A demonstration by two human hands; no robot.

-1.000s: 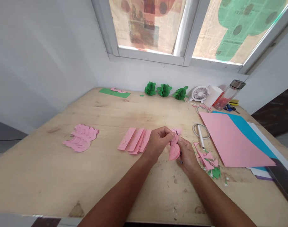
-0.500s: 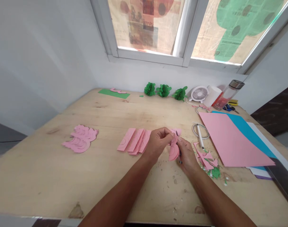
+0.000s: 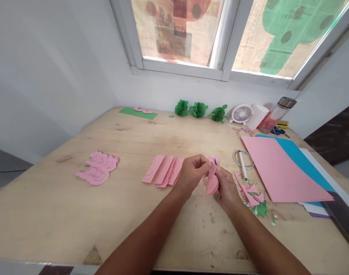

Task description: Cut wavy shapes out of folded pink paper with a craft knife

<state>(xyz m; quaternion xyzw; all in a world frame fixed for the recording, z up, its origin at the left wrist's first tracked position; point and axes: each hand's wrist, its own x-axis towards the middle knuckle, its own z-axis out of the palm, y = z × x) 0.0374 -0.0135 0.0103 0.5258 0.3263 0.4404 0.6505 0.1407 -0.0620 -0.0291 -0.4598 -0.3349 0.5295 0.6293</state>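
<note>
My left hand (image 3: 196, 170) is closed, pinching a folded pink paper (image 3: 211, 185) with a curved, scalloped edge. In my right hand (image 3: 227, 187) is a small pair of scissors (image 3: 215, 162), mostly hidden by the fingers; a dark blade tip shows against the upper part of the paper. Left of my hands lie several folded pink paper strips (image 3: 153, 170) with curved outlines drawn on them, partly covered by my left hand. Farther left sits a pile of cut, scalloped pink pieces (image 3: 98, 168).
Pink and green paper scraps (image 3: 253, 198), a white pen (image 3: 243, 166) and a pink sheet (image 3: 283, 168) over other sheets lie right. Along the wall stand green paper figures (image 3: 199, 110), a small fan (image 3: 241, 114) and a bottle (image 3: 277, 114). A green sheet (image 3: 134, 113) lies back left.
The pink paper has shifted and turned slightly to the right between my hands. Both hands stay in nearly the same place.
</note>
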